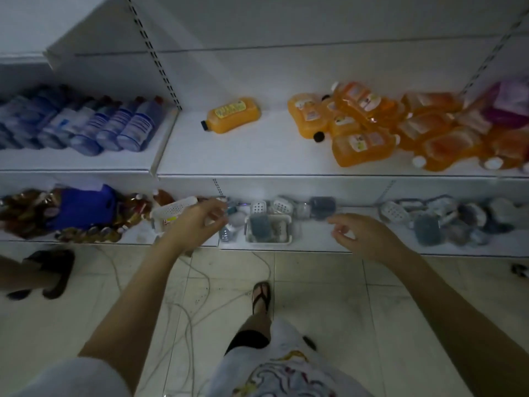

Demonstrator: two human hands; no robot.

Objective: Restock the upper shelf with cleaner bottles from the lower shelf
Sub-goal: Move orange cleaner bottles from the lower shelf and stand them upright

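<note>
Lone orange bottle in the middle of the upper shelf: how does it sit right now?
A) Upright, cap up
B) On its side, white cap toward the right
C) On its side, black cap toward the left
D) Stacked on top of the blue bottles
C: the lone orange bottle lies flat on the upper shelf with its black cap pointing left, apart from the orange pile at the right.

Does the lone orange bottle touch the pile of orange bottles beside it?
Apart. The head view shows bare shelf between the lone orange bottle and the orange pile.
</note>
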